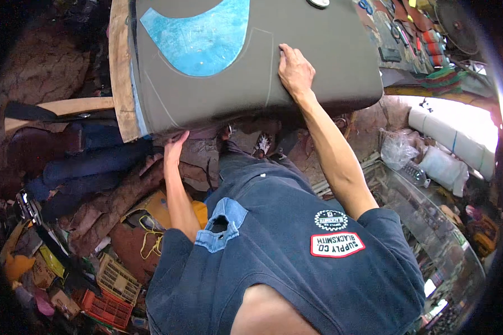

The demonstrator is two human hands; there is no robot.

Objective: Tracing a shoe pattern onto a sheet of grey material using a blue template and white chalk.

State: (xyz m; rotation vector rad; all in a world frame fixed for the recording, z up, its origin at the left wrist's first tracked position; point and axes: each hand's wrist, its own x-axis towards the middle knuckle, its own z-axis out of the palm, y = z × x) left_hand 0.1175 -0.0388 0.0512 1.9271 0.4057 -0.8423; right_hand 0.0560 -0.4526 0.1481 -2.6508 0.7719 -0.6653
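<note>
A dark grey-brown sheet of leather-like material [330, 56] covers the work table and bends down over its near edge. On its far left part lies a blue curved template [207, 42] with a rounded lower edge. Pale drawn lines outline a shape around and below this template. My right hand [296, 70] rests on the sheet to the right of the lines, palm down, fingers lying close together on the surface. At the near left edge, my left hand [175, 149] holds the sheet's hanging rim; part of its fingers is hidden.
A wooden board [120, 72] edges the table's left side. Scissors [365, 6] and other tools lie at the far right; a white round object [318, 3] sits at the far edge. Rolled material [89, 164], crates [107, 308] and a glass case [425, 223] crowd the sides.
</note>
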